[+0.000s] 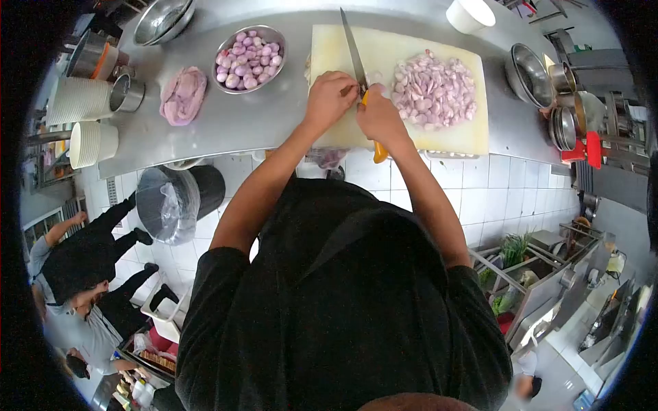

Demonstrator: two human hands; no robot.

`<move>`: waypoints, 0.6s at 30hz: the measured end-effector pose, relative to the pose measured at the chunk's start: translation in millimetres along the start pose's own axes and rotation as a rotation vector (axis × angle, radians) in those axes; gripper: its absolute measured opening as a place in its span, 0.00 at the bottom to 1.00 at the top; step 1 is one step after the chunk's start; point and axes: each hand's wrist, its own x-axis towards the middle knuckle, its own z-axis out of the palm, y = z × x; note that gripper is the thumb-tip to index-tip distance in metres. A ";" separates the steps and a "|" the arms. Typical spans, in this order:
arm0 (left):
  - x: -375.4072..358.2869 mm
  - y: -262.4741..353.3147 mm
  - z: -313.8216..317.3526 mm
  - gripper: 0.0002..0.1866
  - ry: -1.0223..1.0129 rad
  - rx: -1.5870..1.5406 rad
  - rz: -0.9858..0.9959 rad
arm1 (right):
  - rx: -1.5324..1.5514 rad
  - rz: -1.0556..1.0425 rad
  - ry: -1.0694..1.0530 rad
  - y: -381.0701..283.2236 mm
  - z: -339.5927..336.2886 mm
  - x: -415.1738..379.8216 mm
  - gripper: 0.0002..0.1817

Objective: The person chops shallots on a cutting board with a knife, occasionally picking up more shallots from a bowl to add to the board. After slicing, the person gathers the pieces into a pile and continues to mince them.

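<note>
My right hand [382, 118] is wrapped round the yellow handle of a kitchen knife [354, 49], whose long blade points away from me over the cream cutting board [329, 48]. Just left of the blade, my left hand [331, 101] is closed, its fingertips bunched against the board beside the knife. Whatever those fingers hold, if anything, is hidden. On the board's right half lies a heap of sliced shallots [435, 92]. A steel bowl [285, 56] of whole peeled shallots [247, 61] stands on the counter to the left of the board.
A bunched pinkish cloth or bag [183, 96] lies on the steel counter [233, 133]. Stacked white tubs [94, 142] and metal pots line the left end; a white tub [471, 15] and metal bowls [529, 72] are at right. A lined bin [168, 205] stands below; people are behind left.
</note>
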 end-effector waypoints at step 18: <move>49.7 9.4 -24.8 0.08 -0.331 0.083 -0.068 | 0.077 -0.008 0.159 32.1 -21.4 -29.4 0.21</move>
